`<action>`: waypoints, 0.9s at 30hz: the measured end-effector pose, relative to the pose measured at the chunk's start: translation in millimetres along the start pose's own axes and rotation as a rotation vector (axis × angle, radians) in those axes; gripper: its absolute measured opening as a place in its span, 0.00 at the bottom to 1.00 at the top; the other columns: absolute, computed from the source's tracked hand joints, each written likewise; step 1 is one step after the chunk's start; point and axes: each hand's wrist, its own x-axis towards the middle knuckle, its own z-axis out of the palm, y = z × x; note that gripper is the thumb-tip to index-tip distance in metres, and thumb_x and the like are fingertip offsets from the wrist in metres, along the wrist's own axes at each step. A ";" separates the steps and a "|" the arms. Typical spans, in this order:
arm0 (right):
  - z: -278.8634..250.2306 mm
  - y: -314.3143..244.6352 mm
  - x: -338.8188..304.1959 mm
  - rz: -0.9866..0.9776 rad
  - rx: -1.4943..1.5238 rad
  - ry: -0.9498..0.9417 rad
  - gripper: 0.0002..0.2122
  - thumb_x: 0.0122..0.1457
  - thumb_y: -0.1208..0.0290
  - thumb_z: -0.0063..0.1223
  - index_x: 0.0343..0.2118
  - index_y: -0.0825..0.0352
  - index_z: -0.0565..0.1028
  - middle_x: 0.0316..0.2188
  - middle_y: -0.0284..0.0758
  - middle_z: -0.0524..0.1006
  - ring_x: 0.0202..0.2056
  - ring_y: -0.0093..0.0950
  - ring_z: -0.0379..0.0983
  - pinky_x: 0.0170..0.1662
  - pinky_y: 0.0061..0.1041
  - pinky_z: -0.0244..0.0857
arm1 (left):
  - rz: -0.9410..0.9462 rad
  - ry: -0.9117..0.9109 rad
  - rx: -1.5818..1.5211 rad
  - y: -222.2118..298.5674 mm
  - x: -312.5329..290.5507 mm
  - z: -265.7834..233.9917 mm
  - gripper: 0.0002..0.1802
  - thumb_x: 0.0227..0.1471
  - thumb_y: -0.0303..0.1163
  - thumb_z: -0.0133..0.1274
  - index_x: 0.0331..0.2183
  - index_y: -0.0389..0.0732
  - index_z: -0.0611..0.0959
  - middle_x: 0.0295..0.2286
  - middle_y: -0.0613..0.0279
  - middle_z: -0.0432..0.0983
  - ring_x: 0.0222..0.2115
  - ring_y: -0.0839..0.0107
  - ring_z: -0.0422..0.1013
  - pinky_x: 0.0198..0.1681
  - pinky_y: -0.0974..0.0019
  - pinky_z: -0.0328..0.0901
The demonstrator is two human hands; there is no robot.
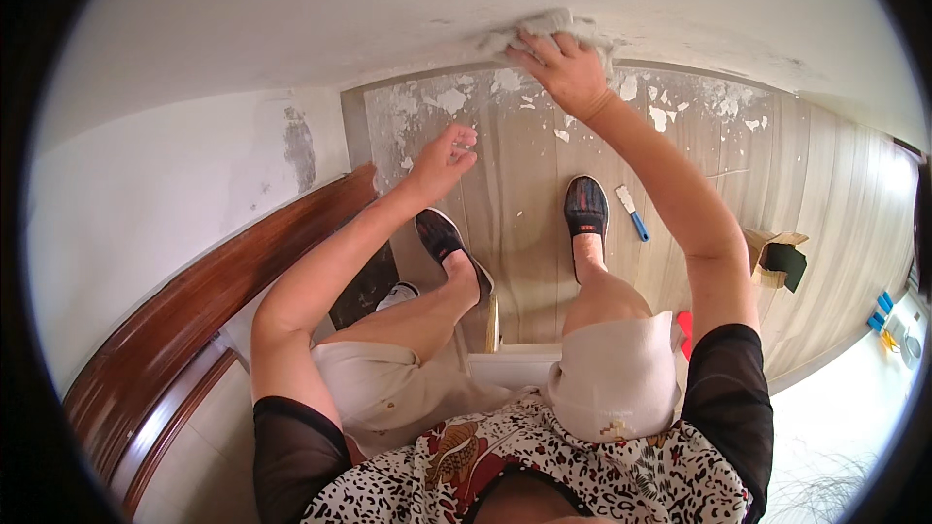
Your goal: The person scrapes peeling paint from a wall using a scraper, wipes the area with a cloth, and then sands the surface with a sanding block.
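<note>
My right hand (566, 75) presses a crumpled, pale grey cloth (553, 27) against the lower part of the white wall (388, 0), its fingers spread over the fabric. Dark smudges mark the wall beside the cloth. Lower and to the left, my left hand (445, 163) hangs in the air over the floor, fingers loosely bent and apart, with nothing visible in it. White flakes (660, 118) lie scattered on the wood-patterned floor (515, 262) along the foot of the wall.
A scraper (631, 212) with a blue handle lies right of my right shoe (586, 209). Farther right stands an opened cardboard box (767, 262). Dark red-brown wooden trim (214, 272) runs along the left. A white seat-like edge (515, 369) shows between my legs.
</note>
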 end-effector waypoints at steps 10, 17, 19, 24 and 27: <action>7.5 -49.5 -0.9 1.312 0.913 -0.007 0.13 0.51 0.73 0.55 0.40 0.68 0.74 0.30 0.44 0.77 0.31 0.42 0.73 0.40 0.36 0.66 | -0.398 0.088 -0.283 51.2 28.0 1.9 0.27 0.55 0.49 0.51 0.49 0.42 0.70 0.43 0.60 0.71 0.45 0.68 0.67 0.45 0.56 0.65; 10.2 -51.0 37.2 1.684 1.289 0.428 0.09 0.51 0.73 0.55 0.30 0.76 0.74 0.21 0.36 0.75 0.25 0.23 0.67 0.30 0.25 0.63 | 0.030 0.167 -0.701 123.9 58.0 6.4 0.27 0.56 0.42 0.53 0.51 0.36 0.68 0.47 0.60 0.69 0.46 0.70 0.67 0.47 0.66 0.65; 3.8 -53.1 45.8 1.683 1.314 0.473 0.09 0.52 0.73 0.55 0.29 0.75 0.73 0.20 0.35 0.74 0.24 0.22 0.66 0.29 0.25 0.63 | 0.093 0.253 -0.660 124.4 60.9 8.9 0.24 0.56 0.39 0.53 0.50 0.36 0.70 0.45 0.60 0.71 0.45 0.71 0.68 0.46 0.68 0.65; -40.6 -45.4 56.8 1.571 1.457 0.728 0.08 0.53 0.73 0.54 0.28 0.74 0.73 0.20 0.33 0.73 0.24 0.20 0.64 0.28 0.23 0.61 | 0.263 0.342 -0.424 151.6 48.3 18.5 0.20 0.56 0.34 0.52 0.47 0.34 0.72 0.41 0.60 0.74 0.43 0.73 0.68 0.45 0.70 0.63; -36.6 -46.1 38.8 1.404 1.313 0.701 0.08 0.54 0.73 0.53 0.29 0.74 0.74 0.21 0.35 0.75 0.25 0.22 0.67 0.29 0.25 0.63 | 0.238 0.384 -0.471 141.1 43.0 30.2 0.22 0.55 0.36 0.53 0.47 0.33 0.72 0.40 0.58 0.74 0.42 0.72 0.69 0.46 0.68 0.63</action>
